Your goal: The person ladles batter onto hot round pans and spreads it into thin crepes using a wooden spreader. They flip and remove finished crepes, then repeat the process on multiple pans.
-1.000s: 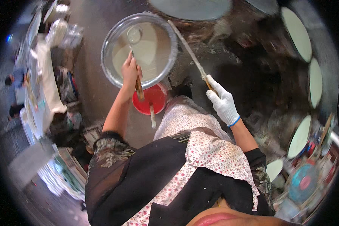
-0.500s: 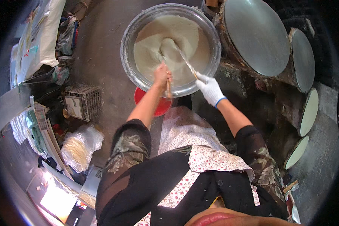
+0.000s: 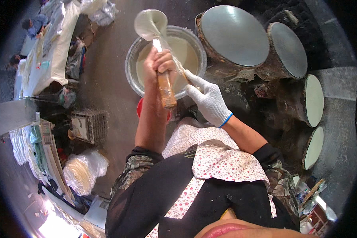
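My bare left hand (image 3: 156, 65) is wrapped round the thick, worn wooden handle (image 3: 166, 92) of a tool with a short pale blade. My right hand (image 3: 208, 97), in a white knit glove with a blue cuff, is closed on the thin handle of a ladle. The ladle's batter-coated round head (image 3: 148, 24) is raised above the far rim of a large metal basin (image 3: 202, 59). The tool's blade meets the ladle below its head; my left hand partly hides the contact. Pale, thin batter (image 3: 188, 53) lies in the basin.
A red bucket (image 3: 140, 107) shows partly behind my left forearm. Large round flat griddles (image 3: 236, 33) stand along the right. Left are a wire crate (image 3: 95, 125), a plastic-wrapped bundle (image 3: 85, 170) and a cloth-covered table (image 3: 57, 51). Another person (image 3: 36, 24) is at the far left.
The ladle has come up out of the batter, its head now above the basin's far rim. Both hands have risen closer to me, and the wooden-handled tool has lifted with them.
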Demonstrator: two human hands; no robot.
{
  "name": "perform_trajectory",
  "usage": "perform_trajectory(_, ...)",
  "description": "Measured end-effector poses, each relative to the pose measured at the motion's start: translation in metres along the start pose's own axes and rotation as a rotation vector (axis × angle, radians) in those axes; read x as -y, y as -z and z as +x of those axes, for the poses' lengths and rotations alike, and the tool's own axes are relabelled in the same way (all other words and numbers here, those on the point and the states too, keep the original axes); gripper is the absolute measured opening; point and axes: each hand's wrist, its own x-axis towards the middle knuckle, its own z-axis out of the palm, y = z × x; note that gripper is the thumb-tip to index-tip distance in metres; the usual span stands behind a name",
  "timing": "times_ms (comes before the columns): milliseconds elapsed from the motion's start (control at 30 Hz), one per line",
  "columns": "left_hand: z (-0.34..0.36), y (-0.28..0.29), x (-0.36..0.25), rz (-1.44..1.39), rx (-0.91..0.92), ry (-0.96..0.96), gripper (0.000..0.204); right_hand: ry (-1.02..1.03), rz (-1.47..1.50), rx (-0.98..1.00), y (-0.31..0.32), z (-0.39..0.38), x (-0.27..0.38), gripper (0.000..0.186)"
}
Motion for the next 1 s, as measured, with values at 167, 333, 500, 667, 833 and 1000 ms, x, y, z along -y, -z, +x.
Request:
perform_trajectory(167, -0.025, -0.094, 0.041, 0.173, 0.288, 0.072, 0.035, 0.255, -0.064, -0.046, 0.021, -0.01, 0.065, 0.051)
perform_trajectory(333, -0.04, -0.077, 0.026, 0.333, 0.126, -0.017, 0.035, 0.477, -0.289, -0.175, 0.039, -0.015, 0.061, 0.052)
perform_trajectory(500, -0.038, -0.024, -0.007, -0.029, -0.143, 0.001, 0.033, 0.422, -0.276, -0.094, 0.047, -0.006, 0.033, 0.05)
perform_trajectory(667, -0.046, -0.034, -0.022, -0.133, -0.04, 0.11, 0.037, 0.44, -0.115, -0.068, 0.06, 0.024, 0.025, 0.051)
perform_trajectory(833, -0.019, -0.047, -0.029, 0.102, -0.106, 0.064, 0.041, 0.349, 0.073, -0.193, 0.092, 0.031, -0.001, 0.054)
perform_trajectory(1000, 0.058, -0.038, 0.038, 0.639, -0.155, -0.042, 0.018, 0.147, 0.19, -0.402, 0.15, 0.006, -0.039, 0.054)
